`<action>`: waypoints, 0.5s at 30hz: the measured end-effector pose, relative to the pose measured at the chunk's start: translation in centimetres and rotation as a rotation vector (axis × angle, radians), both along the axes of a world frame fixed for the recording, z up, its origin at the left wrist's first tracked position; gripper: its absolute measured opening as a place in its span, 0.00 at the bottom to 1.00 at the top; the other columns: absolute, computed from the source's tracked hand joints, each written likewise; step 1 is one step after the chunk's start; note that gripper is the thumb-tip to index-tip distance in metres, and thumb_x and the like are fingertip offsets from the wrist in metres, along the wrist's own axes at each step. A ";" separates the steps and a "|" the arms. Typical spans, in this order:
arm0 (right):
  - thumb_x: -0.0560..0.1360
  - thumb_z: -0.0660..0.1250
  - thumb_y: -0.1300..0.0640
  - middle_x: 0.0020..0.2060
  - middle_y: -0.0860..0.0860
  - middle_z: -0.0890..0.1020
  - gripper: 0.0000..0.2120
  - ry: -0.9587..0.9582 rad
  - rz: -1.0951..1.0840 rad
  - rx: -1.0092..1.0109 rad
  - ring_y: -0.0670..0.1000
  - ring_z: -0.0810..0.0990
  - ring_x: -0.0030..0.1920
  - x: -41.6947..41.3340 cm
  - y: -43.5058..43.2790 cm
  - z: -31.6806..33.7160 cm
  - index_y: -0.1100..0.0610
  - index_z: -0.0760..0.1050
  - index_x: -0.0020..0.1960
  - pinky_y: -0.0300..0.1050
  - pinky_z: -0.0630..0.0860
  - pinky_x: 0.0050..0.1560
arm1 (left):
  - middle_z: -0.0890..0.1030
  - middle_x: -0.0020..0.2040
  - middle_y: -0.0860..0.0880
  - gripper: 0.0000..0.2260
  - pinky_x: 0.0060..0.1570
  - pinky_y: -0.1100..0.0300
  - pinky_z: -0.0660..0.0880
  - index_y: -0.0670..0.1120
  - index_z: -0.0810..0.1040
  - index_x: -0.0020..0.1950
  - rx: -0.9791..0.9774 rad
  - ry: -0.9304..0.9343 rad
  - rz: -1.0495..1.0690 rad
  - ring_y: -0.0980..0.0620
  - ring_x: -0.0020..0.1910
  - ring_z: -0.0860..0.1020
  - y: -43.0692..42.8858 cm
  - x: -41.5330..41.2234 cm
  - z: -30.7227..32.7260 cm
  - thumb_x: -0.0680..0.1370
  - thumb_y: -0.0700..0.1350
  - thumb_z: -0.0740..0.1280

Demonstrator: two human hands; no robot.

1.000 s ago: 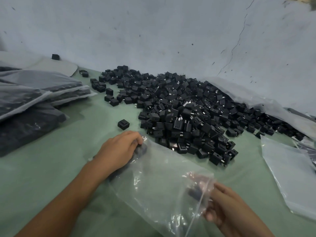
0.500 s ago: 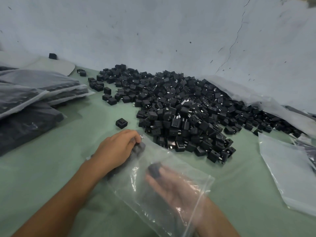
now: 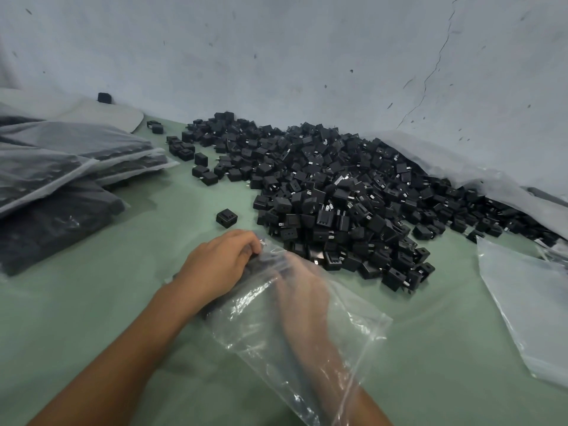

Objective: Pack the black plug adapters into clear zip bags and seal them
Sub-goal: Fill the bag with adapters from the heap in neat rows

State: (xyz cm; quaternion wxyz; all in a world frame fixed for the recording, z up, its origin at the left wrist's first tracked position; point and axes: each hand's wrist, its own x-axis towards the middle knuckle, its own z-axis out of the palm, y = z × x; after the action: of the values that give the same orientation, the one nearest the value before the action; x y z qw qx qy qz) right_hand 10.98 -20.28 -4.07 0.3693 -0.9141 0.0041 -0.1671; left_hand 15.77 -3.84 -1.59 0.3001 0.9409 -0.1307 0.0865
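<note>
My right hand (image 3: 302,299) is deep inside the clear plastic zip bag (image 3: 295,327), grip unreadable through the film. My left hand (image 3: 221,265) pinches its far end. The heap of black plug adapters (image 3: 338,198) lies at one o'clock, nearer the right hand.

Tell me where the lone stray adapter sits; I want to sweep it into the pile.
In the head view, the stray adapter sits alone on the green table, just left of the big pile and beyond the left hand.
</note>
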 end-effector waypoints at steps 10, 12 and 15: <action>0.81 0.63 0.52 0.44 0.40 0.77 0.07 -0.043 0.078 0.051 0.40 0.75 0.43 -1.0 -0.5 0.2 0.46 0.70 0.59 0.32 0.70 0.45 | 0.75 0.55 0.65 0.07 0.48 0.56 0.73 0.60 0.74 0.52 0.001 0.007 -0.007 0.56 0.50 0.77 0.0 -0.1 0.2 0.83 0.49 0.58; 0.82 0.62 0.53 0.47 0.42 0.78 0.06 -0.038 0.105 0.049 0.40 0.77 0.46 -1.3 -0.6 0.5 0.49 0.72 0.59 0.31 0.69 0.46 | 0.76 0.55 0.64 0.07 0.49 0.55 0.73 0.60 0.73 0.52 0.005 0.005 -0.010 0.56 0.50 0.77 0.0 -0.2 0.2 0.83 0.49 0.58; 0.83 0.60 0.54 0.60 0.47 0.78 0.16 0.020 0.109 -0.049 0.47 0.76 0.59 -0.7 -0.7 0.9 0.53 0.72 0.69 0.40 0.71 0.60 | 0.76 0.55 0.64 0.07 0.51 0.54 0.74 0.60 0.73 0.52 0.005 0.002 -0.012 0.55 0.51 0.77 0.1 -0.3 0.2 0.83 0.49 0.58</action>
State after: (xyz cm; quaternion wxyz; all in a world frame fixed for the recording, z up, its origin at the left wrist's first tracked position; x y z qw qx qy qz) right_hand 10.28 -21.01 -3.20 0.3555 -0.9234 -0.0460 -0.1375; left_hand 15.51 -3.77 -1.35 0.2982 0.9410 -0.1365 0.0834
